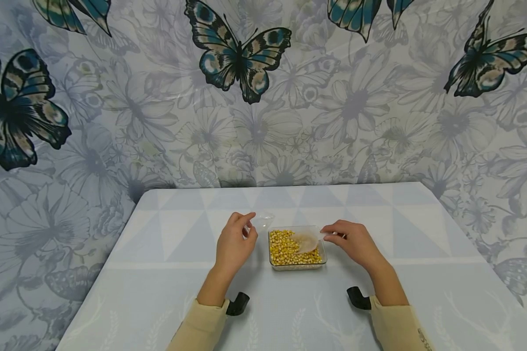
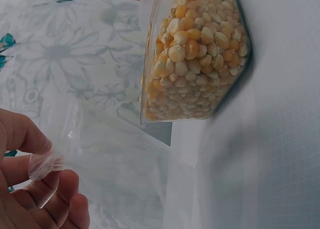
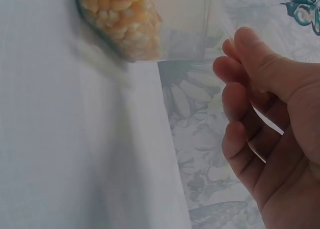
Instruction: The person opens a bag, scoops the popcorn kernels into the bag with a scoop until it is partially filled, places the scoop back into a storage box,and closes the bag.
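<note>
Sleeves (image 1: 197, 329) come nearest us, low towards six o'clock. On our counter (image 1: 131, 292), the box (image 1: 297, 267) of corn (image 1: 282, 249) sits between both hands. At its nine o'clock, our left hand (image 1: 236, 243) pinches a bag (image 1: 264, 223) (clear and crinkled); at three, our right hand (image 1: 353, 240) has its fingers pinching the scoop (image 1: 306, 242), whose bowl lies over the corn.

The white and pale blue-grey, triangle-patterned bench (image 1: 456, 287) over there carries a low, clear, rectangular container (image 1: 297, 267) of yellow corn kernels (image 1: 283, 251).
</note>
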Demonstrator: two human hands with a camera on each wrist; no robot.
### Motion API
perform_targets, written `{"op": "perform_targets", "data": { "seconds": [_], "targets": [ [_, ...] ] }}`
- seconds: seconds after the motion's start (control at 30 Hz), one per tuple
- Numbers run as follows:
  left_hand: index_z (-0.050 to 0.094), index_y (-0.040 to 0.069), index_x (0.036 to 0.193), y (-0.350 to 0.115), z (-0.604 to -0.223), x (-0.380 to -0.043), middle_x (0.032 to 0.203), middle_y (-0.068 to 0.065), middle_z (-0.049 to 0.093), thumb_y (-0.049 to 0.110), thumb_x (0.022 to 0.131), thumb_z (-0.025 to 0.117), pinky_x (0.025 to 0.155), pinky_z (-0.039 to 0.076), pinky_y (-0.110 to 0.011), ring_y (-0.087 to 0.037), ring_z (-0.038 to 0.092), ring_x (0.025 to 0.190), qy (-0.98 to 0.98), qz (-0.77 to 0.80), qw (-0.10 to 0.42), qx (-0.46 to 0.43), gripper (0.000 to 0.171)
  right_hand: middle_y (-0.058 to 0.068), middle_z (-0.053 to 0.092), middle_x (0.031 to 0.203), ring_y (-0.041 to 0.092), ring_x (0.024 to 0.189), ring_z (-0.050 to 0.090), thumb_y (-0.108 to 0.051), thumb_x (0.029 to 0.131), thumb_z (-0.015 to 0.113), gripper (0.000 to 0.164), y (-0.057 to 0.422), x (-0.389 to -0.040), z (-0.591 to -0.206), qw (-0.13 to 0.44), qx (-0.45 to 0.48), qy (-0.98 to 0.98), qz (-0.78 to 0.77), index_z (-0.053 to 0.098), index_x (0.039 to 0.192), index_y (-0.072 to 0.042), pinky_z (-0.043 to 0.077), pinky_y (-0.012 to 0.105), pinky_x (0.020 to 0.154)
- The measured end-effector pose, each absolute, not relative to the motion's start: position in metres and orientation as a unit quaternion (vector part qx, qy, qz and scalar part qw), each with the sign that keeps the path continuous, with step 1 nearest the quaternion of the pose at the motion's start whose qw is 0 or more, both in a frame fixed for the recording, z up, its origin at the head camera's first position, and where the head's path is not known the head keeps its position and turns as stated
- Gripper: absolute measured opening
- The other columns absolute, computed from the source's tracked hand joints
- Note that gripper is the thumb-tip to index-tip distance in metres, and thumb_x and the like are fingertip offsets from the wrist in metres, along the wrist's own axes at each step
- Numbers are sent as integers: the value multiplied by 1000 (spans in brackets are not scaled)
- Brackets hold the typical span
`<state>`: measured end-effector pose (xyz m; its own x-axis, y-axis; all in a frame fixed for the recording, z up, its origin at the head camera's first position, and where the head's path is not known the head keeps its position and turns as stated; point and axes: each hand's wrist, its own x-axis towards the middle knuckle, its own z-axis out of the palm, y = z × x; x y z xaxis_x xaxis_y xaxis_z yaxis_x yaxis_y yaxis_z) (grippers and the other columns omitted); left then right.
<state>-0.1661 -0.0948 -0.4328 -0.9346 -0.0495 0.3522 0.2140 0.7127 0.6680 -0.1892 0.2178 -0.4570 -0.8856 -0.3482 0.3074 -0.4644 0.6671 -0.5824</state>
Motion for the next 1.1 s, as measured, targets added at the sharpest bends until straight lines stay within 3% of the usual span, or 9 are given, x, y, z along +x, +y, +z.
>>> {"op": "perform_targets", "data": {
  "seconds": [0.43,0.67,1.1],
  "targets": [
    [70,10,126,-94,-430,-164,91,-1,57,11,91,63,56,39,-23,-10,52,70,-909,-379,166,-46,36,-3,70,87,5,67,55,-21,90,71,16,227,-196,-472,40,182,-890,415,77,106,-20,47,24,59],
    [70,9,125,-95,-432,-165,92,-1,58,8,90,63,56,39,-22,-9,53,71,-907,-380,172,-52,36,8,71,88,9,67,55,-24,91,71,18,231,-195,-473,10,160,-884,439,77,107,-18,44,25,57],
    [70,10,125,-95,-431,-164,93,0,58,8,90,63,55,39,-22,-7,53,71,-908,-375,177,-57,36,2,72,96,10,72,59,-28,92,71,21,235,-196,-472,-11,127,-880,458,76,110,-19,48,27,60]
  ]
}}
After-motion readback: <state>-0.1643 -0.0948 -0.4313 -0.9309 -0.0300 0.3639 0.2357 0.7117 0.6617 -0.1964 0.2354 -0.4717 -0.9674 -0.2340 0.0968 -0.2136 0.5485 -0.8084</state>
